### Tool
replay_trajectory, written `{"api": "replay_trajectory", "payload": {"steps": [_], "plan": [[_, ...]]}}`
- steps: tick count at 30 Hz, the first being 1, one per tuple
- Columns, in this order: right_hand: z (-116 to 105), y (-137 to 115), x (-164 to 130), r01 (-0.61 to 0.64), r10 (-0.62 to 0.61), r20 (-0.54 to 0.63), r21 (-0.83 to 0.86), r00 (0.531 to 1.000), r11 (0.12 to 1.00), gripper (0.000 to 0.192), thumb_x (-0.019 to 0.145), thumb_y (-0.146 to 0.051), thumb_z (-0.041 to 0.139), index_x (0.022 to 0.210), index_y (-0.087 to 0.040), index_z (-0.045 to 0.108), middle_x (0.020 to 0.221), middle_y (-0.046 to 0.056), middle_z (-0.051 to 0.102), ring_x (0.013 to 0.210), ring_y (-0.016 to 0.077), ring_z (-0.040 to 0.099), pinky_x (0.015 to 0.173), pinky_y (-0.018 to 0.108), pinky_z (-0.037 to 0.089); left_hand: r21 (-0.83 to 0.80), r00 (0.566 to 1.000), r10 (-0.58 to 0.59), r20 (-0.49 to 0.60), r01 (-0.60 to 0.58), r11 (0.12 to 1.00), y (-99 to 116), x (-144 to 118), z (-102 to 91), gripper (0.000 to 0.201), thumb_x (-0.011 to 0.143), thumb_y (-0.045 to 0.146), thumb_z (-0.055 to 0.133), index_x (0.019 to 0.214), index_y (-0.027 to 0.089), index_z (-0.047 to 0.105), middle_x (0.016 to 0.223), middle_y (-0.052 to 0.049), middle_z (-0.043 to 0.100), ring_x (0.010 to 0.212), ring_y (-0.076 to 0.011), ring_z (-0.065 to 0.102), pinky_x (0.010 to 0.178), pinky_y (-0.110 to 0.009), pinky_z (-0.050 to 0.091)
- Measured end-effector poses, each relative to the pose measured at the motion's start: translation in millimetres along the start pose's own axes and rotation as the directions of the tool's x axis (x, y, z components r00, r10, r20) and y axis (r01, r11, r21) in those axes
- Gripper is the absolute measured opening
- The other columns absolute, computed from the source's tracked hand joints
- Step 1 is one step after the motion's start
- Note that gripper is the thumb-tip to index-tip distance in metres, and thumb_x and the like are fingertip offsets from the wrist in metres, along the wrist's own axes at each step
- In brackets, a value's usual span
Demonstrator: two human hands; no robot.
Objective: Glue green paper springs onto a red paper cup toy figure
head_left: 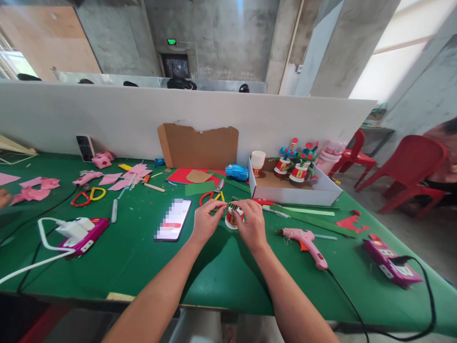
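A small red and white paper cup (232, 218) stands upside down on the green table (143, 257), with a green pipe cleaner (233, 202) across its top. My left hand (207, 221) pinches the pipe cleaner's left end. My right hand (252, 224) grips the cup's right side and the pipe cleaner's other end. Both hands meet over the cup, hiding part of it.
A phone (173, 219) lies left of my hands, red scissors (211, 195) behind them. A pink glue gun (307, 240) lies at right. A white box (285, 193) holds finished cup figures (298, 164). Pink paper scraps (107, 178), power banks (84, 236) and cables lie around.
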State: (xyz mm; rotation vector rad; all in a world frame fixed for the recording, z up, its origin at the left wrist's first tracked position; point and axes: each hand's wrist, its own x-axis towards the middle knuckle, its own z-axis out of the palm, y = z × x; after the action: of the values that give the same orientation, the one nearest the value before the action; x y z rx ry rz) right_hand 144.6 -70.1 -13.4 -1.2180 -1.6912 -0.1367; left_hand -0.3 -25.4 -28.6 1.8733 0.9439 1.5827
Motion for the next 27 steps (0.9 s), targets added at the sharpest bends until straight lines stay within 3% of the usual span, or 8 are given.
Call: {"api": "replay_trajectory", "payload": {"steps": [27], "plan": [[1.2,1.6,-0.8,0.013,-0.014,-0.043,-0.045,0.999,0.999,0.016,0.086,-0.015,0.056,0.096,-0.022,0.066,0.09,0.004,0.07,0.088,0.0209,0.061,0.088,0.037,0.042,0.015,0.999,0.036,0.026,-0.036,0.999,0.7,-0.5,0.6,0.012,0.084,0.025,0.061,0.08,0.019,0.07,0.077,-0.002,0.07,0.072,-0.0137,0.064,0.069,-0.024,0.051]]}}
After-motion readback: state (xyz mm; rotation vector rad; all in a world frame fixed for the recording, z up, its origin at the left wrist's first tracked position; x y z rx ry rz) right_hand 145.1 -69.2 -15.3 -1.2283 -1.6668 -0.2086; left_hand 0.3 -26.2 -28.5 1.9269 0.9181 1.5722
